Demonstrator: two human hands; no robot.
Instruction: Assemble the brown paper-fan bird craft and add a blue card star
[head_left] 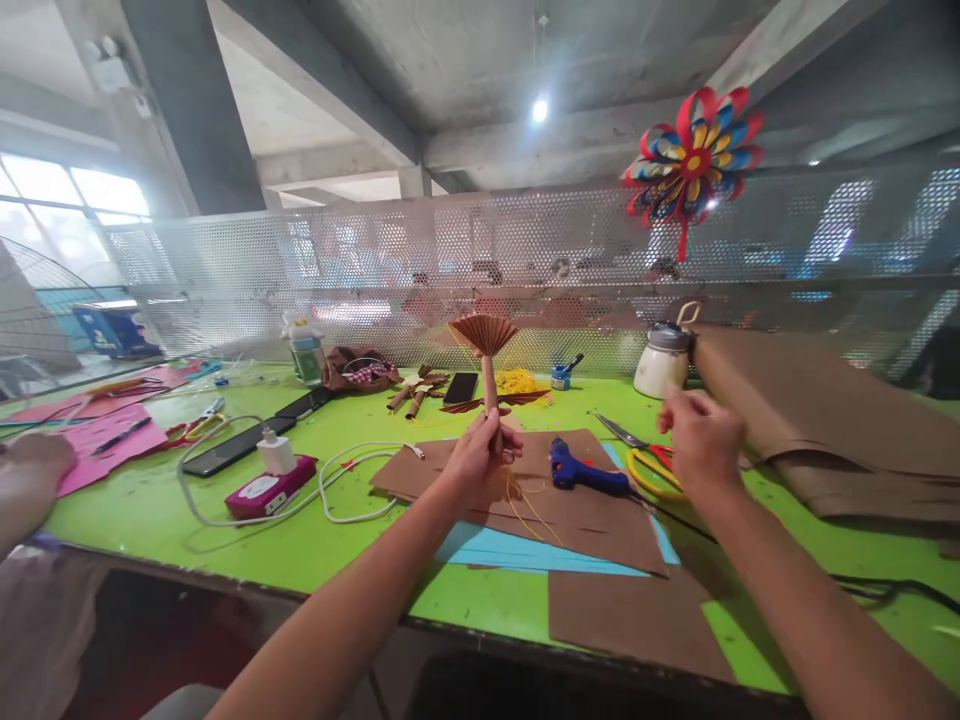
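My left hand (pixel 476 450) is closed round a rolled brown paper tube (pixel 490 385) held upright over the middle of the table. A pleated brown paper fan (pixel 486 332) spreads at the tube's top. Yellow thread (pixel 529 510) trails below this hand across brown paper sheets (pixel 592 515). My right hand (pixel 701 440) is raised at the right with its fingers curled together; whatever they hold, if anything, does not show. Close to it lie scissors (pixel 649 470) with yellow and red handles. A blue glue gun (pixel 589 470) rests on the brown sheets between my hands.
A pink power bank (pixel 270 487) with a white charger and cable lies left. Behind stand a white jug (pixel 662 362) and a blue ink bottle (pixel 561 376). Folded brown paper (pixel 825 420) fills the right. Another person's arm (pixel 30 480) reaches in at the far left.
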